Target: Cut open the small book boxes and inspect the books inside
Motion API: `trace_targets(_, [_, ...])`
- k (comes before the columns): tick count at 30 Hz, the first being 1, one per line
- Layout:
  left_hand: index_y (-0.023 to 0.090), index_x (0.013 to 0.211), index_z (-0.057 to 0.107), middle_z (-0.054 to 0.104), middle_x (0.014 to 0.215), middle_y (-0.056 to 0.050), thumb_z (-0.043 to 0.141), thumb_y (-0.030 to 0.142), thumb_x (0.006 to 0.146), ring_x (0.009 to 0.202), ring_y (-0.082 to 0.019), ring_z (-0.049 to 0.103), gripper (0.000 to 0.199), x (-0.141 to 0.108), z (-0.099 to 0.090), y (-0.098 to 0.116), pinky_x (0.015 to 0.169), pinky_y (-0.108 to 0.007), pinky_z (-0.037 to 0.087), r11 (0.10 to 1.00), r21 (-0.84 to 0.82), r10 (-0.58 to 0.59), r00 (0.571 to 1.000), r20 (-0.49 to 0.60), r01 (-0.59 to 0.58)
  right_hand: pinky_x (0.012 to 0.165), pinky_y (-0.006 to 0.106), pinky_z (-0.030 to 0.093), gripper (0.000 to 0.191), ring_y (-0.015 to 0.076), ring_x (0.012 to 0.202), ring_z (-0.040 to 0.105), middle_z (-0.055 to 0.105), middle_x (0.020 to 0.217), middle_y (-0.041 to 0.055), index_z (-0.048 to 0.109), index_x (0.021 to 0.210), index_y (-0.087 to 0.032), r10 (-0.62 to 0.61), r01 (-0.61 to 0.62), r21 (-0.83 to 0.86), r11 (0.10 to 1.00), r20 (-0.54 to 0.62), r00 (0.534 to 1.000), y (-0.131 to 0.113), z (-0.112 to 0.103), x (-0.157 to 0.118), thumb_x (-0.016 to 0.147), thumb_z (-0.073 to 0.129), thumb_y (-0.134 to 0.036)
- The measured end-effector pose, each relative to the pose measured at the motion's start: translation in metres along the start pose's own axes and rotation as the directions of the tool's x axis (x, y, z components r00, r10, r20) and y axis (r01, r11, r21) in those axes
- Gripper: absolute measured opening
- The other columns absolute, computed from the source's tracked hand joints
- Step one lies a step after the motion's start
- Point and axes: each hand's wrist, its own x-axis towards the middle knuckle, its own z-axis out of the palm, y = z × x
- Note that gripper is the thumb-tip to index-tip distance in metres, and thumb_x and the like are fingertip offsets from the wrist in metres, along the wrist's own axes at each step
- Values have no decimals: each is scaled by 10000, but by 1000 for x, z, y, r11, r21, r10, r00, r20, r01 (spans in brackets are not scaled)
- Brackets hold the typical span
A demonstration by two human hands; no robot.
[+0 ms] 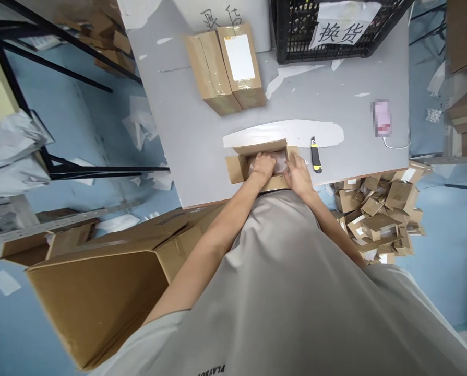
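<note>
A small cardboard box (238, 169) stands at the table's front edge with its flaps folded outward. My left hand (264, 166) reaches inside it, fingers curled, and what they grip is hidden. Pale, clear-looking wrapping (280, 160) shows in the box beside that hand. At the box's right end my right hand (299, 172) grips the cardboard by the flap, its fingers bent over the edge. A yellow and black utility knife (315, 156) lies on the table just right of my right hand, touched by neither hand.
Two taped cartons (229, 73) sit farther back on the grey table (194, 141). Behind them are a black crate (335, 31) and a white bin (252, 21). A phone (382, 117) with a cable lies right. A large open carton (108, 292) and piled boxes (382, 214) flank me.
</note>
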Motion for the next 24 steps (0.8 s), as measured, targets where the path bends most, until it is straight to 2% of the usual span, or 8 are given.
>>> trace_targets(3, [106, 1121, 881, 846, 1175, -238, 609, 30, 925, 1263, -362, 742, 344, -1, -5, 0, 1208, -515, 463, 999, 32, -8, 1000, 7, 8, 1427, 633, 367, 444, 373, 1681, 409, 454, 1818, 155, 712, 1495, -206, 12, -11, -11, 1000, 39, 999, 0, -5, 4, 1064, 617, -251])
trace_targets(6, [96, 1162, 877, 844, 1193, -265, 612, 61, 944, 1264, -391, 763, 346, -11, -15, -3, 1188, -532, 496, 999, 44, -29, 1000, -7, 30, 1431, 592, 369, 445, 356, 1678, 415, 460, 1814, 149, 727, 1480, -198, 27, -25, -25, 999, 56, 998, 0, -11, 6, 1048, 623, -205])
trace_targets(11, [95, 1340, 817, 820, 1293, -276, 536, 122, 1024, 1269, -411, 772, 423, -31, -29, -9, 1134, -527, 531, 996, 11, -93, 994, -64, 94, 1412, 606, 380, 463, 374, 1660, 430, 479, 1791, 188, 728, 1491, -161, 2, 0, -19, 1000, 73, 997, 1, -17, 10, 1045, 604, -177])
trace_targets(15, [138, 1363, 800, 823, 1322, -232, 513, 156, 1068, 1261, -408, 775, 411, -46, -34, -11, 1073, -488, 550, 986, -76, -154, 982, -111, 146, 1390, 590, 409, 452, 376, 1630, 455, 527, 1741, 187, 735, 1485, -179, 3, -1, -45, 999, 57, 998, -1, -19, 14, 1047, 622, -194])
trace_targets(18, [163, 1322, 800, 816, 1340, -199, 509, 176, 1088, 1255, -395, 771, 374, -59, -36, -15, 1042, -453, 546, 978, -161, -161, 971, -177, 133, 1359, 563, 445, 442, 371, 1592, 487, 555, 1703, 186, 732, 1479, -185, 7, -3, -87, 996, 54, 999, -7, -20, 17, 1059, 598, -198])
trace_targets(24, [212, 1241, 789, 811, 1283, -159, 521, 187, 1086, 1175, -372, 762, 311, -87, -30, -31, 973, -426, 535, 933, -332, -244, 922, -299, 139, 1240, 501, 528, 398, 362, 1484, 541, 603, 1617, 194, 754, 1421, -174, 25, -14, -200, 980, 52, 998, -24, -30, 18, 1065, 575, -152])
